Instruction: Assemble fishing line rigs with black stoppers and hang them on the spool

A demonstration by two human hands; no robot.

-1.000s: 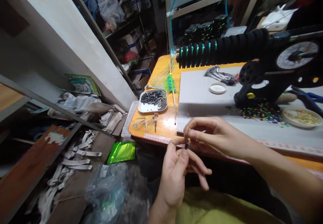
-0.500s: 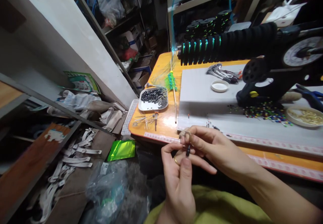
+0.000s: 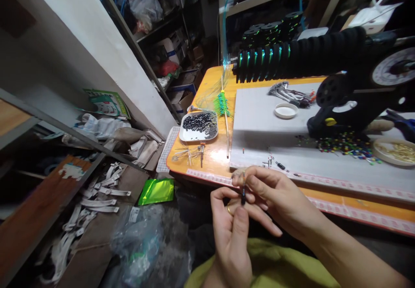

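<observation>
light is uneven: bright from overhead on the orange table [image 3: 207, 149] and grey mat [image 3: 259, 123], with a small glare patch on the varnish beside the mat edge. white wall panel [image 3: 97, 50] is evenly lit. shelves [image 3: 155, 24] behind and the floor under the table fall into deep shadow, detail crushed. black winder [image 3: 350, 76] at right reads almost as a silhouette. strong wide-angle bend at the edges, straight lines bow. both hands [image 3: 256, 210] are close to the lens and slightly soft; the tiny dark piece [image 3: 243, 195] between the fingers is hard to resolve.
</observation>
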